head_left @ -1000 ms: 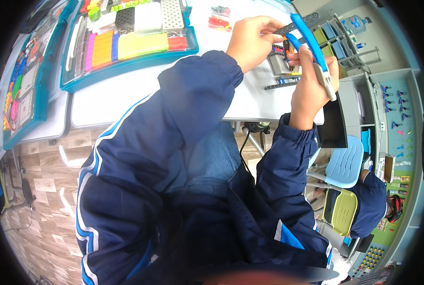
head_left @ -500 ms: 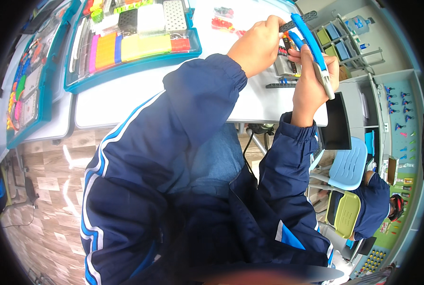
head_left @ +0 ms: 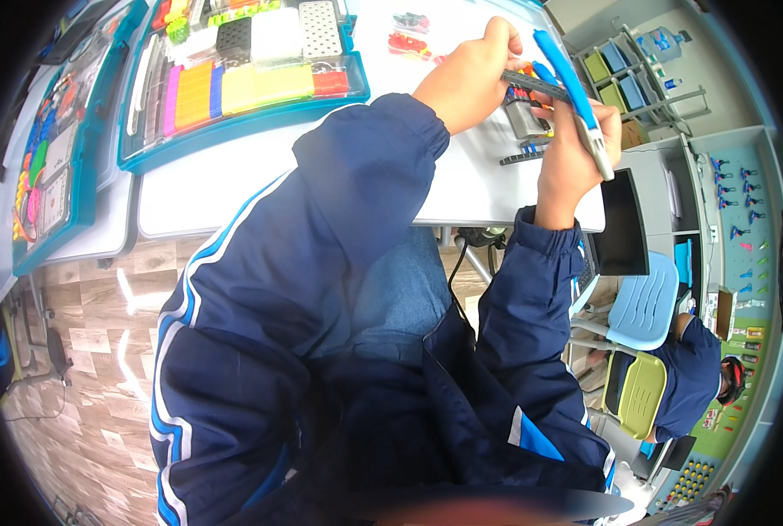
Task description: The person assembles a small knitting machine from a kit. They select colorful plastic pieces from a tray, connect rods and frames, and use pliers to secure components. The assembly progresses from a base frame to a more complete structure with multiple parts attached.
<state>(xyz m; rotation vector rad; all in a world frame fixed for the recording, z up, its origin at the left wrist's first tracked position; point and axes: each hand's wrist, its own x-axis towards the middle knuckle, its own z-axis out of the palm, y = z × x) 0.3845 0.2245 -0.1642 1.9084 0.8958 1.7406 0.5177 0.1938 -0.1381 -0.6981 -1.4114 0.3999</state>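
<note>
At the far right of the white table, my left hand [head_left: 466,88] pinches one end of a dark grey beam with holes [head_left: 532,84]. The beam's other end reaches my right hand [head_left: 567,162], close to its fingertips. My right hand is closed around a blue and light grey pliers-like tool [head_left: 574,79]; a long blue arm and a shorter one stick up from the grip. Exactly how the tool meets the beam cannot be made out. Beneath both hands lies a grey and black built assembly [head_left: 523,121], partly covered by them.
A teal-edged case [head_left: 242,118] of sorted colourful building parts lies on the table to the left, with another case [head_left: 80,175] further left. Small bags of red parts [head_left: 409,44] lie behind my left hand. A dark screen [head_left: 621,223] stands right. Another person [head_left: 694,373] sits beyond the chairs.
The beam has come down from beside the tool's upper end and now slants toward my right fingers. My left hand has shifted slightly left; the tool has tilted a little.
</note>
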